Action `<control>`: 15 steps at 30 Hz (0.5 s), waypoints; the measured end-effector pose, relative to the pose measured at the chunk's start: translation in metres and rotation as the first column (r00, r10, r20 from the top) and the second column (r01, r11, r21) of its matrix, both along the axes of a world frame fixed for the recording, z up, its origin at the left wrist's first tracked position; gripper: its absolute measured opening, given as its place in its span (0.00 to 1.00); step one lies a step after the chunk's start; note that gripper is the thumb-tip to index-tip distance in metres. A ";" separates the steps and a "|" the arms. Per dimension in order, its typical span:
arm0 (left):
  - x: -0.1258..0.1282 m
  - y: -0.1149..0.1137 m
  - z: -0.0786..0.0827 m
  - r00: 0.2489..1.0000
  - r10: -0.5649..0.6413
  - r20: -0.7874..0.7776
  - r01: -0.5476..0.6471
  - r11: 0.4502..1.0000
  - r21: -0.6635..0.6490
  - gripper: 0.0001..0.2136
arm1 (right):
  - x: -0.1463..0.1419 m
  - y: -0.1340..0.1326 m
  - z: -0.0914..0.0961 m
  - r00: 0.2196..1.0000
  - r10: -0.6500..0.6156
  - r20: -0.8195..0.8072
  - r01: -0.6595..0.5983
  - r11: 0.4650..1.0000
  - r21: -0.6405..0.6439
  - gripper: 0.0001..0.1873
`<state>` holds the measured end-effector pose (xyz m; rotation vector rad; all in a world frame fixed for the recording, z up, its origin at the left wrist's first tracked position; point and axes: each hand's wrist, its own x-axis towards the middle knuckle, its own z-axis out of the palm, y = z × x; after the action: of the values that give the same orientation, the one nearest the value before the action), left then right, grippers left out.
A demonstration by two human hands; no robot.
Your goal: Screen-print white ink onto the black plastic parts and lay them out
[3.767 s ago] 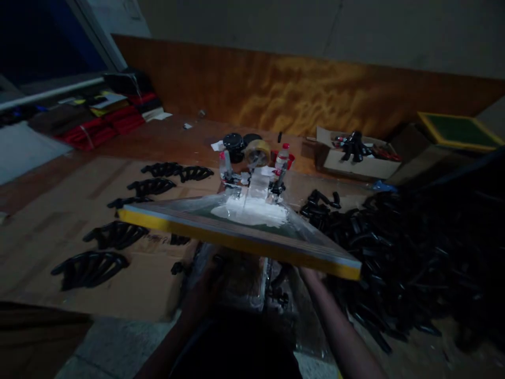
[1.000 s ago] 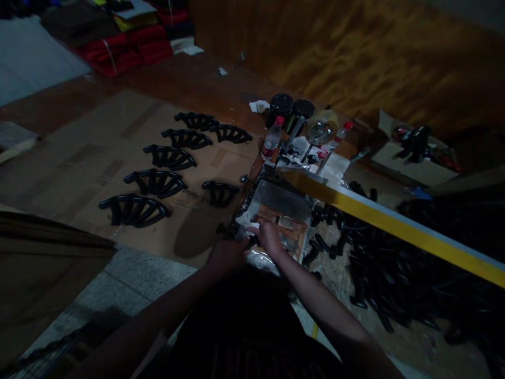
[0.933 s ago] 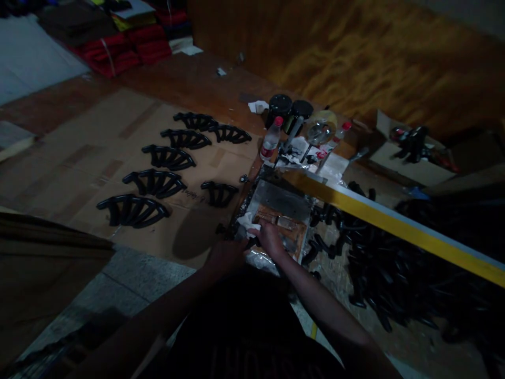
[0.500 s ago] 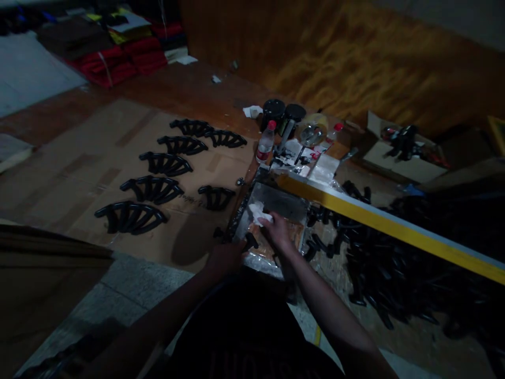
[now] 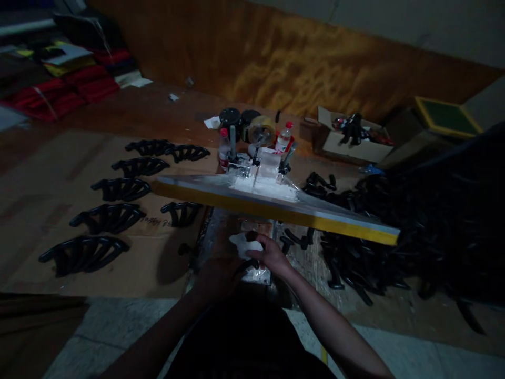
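My right hand [image 5: 275, 257] pinches a crumpled white tissue or cloth [image 5: 240, 244] over the low work plate. Close beside it, my left hand [image 5: 216, 278] is closed around a short black curved piece [image 5: 251, 263], whose end sticks out just below the white wad. The left fingers are dark and partly hidden. Beneath both hands lies the metal-edged plate [image 5: 221, 226] with a brownish patch. A long yellow-and-grey framed bar [image 5: 276, 208] crosses just beyond my hands, with white-smeared film [image 5: 262, 184] behind it.
Fanned groups of black curved pieces [image 5: 87, 256] lie on cardboard [image 5: 23, 221] at left. A heap of similar pieces [image 5: 366, 258] fills the right. Behind stand bottles [image 5: 284, 138], black jars [image 5: 230, 117], a tape roll [image 5: 263, 126] and an open carton [image 5: 353, 151].
My view has turned rightward. The yellow-and-grey bar now spans across the plate, further left than before. My right hand has brought the white wad closer to the black piece in my left.
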<state>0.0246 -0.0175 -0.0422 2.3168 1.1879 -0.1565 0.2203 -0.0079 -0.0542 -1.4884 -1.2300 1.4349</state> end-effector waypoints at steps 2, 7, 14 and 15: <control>0.011 -0.003 0.000 0.997 -0.040 0.061 0.038 0.998 0.043 0.18 | 0.005 -0.003 0.003 0.999 -0.031 0.025 0.031 0.999 0.008 0.16; 0.038 -0.010 -0.011 0.976 -0.101 0.191 0.075 0.988 0.138 0.19 | 0.034 -0.008 0.004 0.988 -0.153 0.002 0.153 0.988 -0.037 0.20; 0.083 -0.010 0.003 0.986 -0.099 0.133 0.086 0.991 0.099 0.18 | 0.084 -0.016 0.013 0.939 -0.332 -0.095 0.326 0.943 -0.067 0.24; 0.088 -0.010 0.006 0.989 -0.101 0.103 0.092 0.992 0.085 0.18 | 0.090 -0.017 0.017 0.941 -0.325 -0.096 0.320 0.945 -0.063 0.24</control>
<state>0.1127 -0.0276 -0.0364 2.4212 1.0470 -0.0184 0.3107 -0.0253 -0.0372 -1.5419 -0.8458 1.3079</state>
